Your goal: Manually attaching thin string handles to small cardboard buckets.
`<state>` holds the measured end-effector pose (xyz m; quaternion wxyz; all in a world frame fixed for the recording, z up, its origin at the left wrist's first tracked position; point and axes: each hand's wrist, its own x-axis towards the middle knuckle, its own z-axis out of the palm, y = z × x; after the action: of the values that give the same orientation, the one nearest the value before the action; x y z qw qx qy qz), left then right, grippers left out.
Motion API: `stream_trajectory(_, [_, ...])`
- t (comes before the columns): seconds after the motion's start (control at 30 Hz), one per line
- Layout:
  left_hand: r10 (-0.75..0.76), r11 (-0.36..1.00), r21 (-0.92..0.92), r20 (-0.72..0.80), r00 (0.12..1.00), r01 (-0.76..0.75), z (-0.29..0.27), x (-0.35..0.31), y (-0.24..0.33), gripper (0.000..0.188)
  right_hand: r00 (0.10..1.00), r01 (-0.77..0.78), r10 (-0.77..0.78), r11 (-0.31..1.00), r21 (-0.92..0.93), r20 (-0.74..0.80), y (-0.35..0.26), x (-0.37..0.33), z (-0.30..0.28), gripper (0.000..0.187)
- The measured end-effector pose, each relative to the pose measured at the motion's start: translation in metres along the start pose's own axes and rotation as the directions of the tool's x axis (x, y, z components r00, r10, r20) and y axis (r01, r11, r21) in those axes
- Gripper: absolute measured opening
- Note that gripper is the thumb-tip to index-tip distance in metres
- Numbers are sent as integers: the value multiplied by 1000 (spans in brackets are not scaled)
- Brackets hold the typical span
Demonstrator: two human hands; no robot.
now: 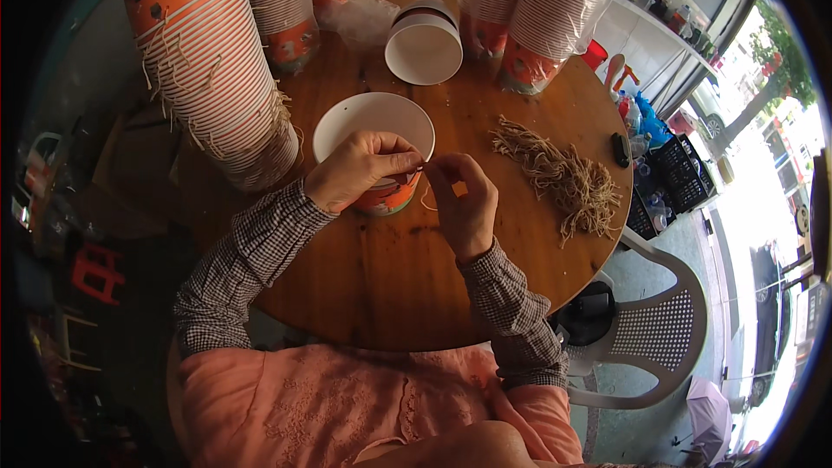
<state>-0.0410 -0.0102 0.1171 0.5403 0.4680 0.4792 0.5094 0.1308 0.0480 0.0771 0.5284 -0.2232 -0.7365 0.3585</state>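
Both my hands meet above the table, over the near right side of an orange paper tub with a white inside. My left hand is closed, thumb and forefinger pinched on a thin strand. My right hand pinches the same strand beside it, fingertips almost touching the left's. A pale loose end of the twine curls down between my hands; the rest is hidden by my fingers. A bundle of tan twine pieces lies to the right of my right hand.
At left leans a tall stack of orange tubs with twine ends sticking out. White tubs lie on their side at the back, between plastic-wrapped stacks. A small black object sits near the right table edge. A grey plastic chair stands at right.
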Motion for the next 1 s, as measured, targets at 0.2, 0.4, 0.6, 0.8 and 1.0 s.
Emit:
stream_trajectory(0.2, [103, 993, 62, -29, 994, -101, -4, 0, -5, 18, 992, -127, 125, 991, 48, 34, 0, -8, -3, 10])
stream_trajectory(0.4, [217, 967, 169, -137, 966, -193, -2, 1, -5, 17, 982, -183, 181, 982, 38, 52, 4, -18, -8, 9])
stream_trajectory(0.6, [255, 950, 237, -218, 942, -203, -1, -1, -12, 11, 993, -119, 119, 993, 17, 14, 8, -27, -9, 8])
stream_trajectory(0.8, [300, 913, 330, -144, 943, -240, -1, -2, -9, 10, 926, -376, 367, 870, 319, 89, -3, -16, -13, 9])
stream_trajectory(1.0, [646, 309, 793, 231, 728, -525, 15, 1, -11, 18, 992, -63, 58, 997, 42, 108, -8, 1, -20, 7])
